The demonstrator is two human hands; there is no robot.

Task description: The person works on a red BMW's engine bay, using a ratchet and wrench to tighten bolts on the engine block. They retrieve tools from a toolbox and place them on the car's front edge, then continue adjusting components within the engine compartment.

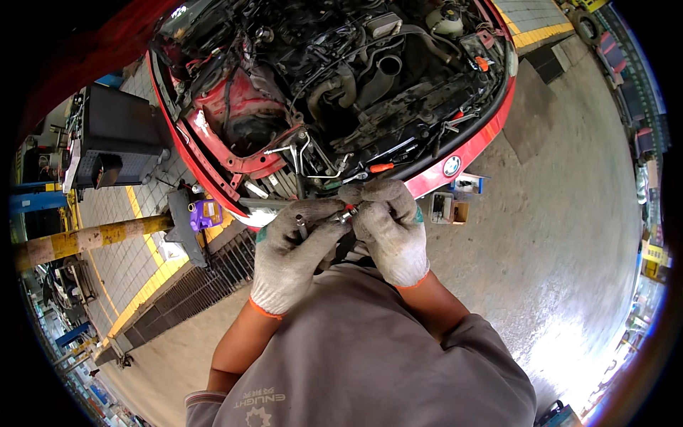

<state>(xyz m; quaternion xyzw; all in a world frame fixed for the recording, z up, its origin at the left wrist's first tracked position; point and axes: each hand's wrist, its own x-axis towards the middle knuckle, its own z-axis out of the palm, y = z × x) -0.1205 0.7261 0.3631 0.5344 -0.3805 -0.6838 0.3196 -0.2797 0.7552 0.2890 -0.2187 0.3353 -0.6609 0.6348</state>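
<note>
My left hand, in a whitish knit work glove with an orange cuff, is closed. Its thumb and forefinger pinch a small silver metal piece with a red part. A second metal piece, socket-like with a round end, stands between the fingers of the same hand. Gloved alike, my right hand is closed in a pinch and meets the small piece from the other side. Its fingertips partly hide that piece, so its exact kind is unclear. Both hands are just in front of the car's open engine bay.
Hand tools, including a bent metal rod and an orange-handled tool, lie along the red car's front edge. A purple jug and a black cart stand left. Small boxes sit beyond the bumper. A floor grate runs at left.
</note>
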